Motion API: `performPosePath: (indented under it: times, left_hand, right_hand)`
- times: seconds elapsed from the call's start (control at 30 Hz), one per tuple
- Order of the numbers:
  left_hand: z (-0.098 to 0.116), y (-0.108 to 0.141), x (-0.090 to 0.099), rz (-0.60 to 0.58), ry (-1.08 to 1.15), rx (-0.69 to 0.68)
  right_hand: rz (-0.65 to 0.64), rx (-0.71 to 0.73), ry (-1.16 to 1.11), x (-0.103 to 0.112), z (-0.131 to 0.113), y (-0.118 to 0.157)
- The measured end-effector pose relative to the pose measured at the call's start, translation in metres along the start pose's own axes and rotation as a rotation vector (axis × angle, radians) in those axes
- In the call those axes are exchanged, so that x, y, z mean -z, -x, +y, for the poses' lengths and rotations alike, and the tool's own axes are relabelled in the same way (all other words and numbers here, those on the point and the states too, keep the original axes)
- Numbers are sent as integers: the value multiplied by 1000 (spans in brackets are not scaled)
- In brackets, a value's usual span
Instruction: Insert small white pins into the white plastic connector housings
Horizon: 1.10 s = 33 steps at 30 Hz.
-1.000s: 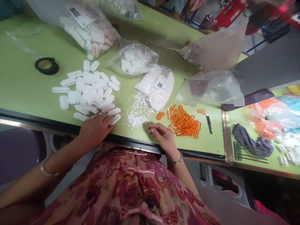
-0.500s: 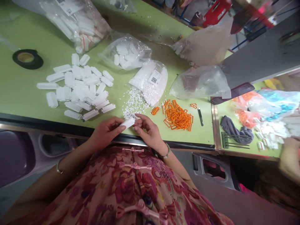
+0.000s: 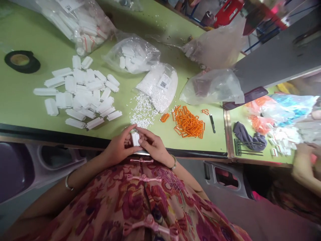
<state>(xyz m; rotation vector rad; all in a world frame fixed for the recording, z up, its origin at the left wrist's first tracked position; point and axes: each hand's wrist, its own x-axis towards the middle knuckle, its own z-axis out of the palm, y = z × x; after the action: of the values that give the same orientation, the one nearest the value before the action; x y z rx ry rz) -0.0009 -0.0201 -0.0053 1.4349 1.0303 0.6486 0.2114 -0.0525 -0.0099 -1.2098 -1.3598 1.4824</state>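
Near the table's front edge I hold a small white plastic piece (image 3: 135, 138) upright between both hands. My left hand (image 3: 119, 146) grips it from the left, and my right hand (image 3: 153, 146) closes on it from the right, thumb against its face. Just beyond my fingertips lie many tiny white pins (image 3: 140, 115), spilled from a clear bag of pins (image 3: 160, 88). A heap of orange rectangular frames (image 3: 189, 124) is right of my hands. To the left spreads a pile of white plastic pieces (image 3: 84, 95) like the one I hold.
Bags of white parts (image 3: 85, 30) stand at the back left, near a roll of black tape (image 3: 22, 61). A black-handled knife (image 3: 212, 123) lies right of the orange heap. On the adjoining table, a co-worker's hands (image 3: 304, 160) are by a grey cloth (image 3: 250, 137).
The white piece has turned from slanting to upright and come slightly nearer my body. My right hand has moved left and closed on it.
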Motion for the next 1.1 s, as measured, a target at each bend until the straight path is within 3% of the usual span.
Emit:
performPosePath:
  times: [0.2,0.27,0.33,0.47,0.53,0.63,0.7,0.87,1.1]
  left_hand:
    - [11,2,23,-382,186,62]
    - [13,1,26,-433,229,55]
    - [12,0,25,-383,240,55]
    - [7,-1,16,-112,221,70]
    - [6,-1,13,56,216,77]
    - [5,0,9,266,204,84]
    - [6,-1,8,331,203,90]
    - [5,-4,6,363,309,117]
    - [4,-9,3,353,393,114]
  right_hand:
    - [-181,-194,-315,-2,-3,-2]
    - [-251,-200,-308,2,-4,-2]
    - [-233,-162,-178,11,-4,-2]
    - [210,31,421,38,-5,-7]
    - [310,104,672,46,-5,-13]
    - [216,156,867,44,-4,-27]
    - [161,158,969,36,-4,-37]
    - [95,123,1079,23,-4,-52]
    - [141,163,942,33,-5,-44]
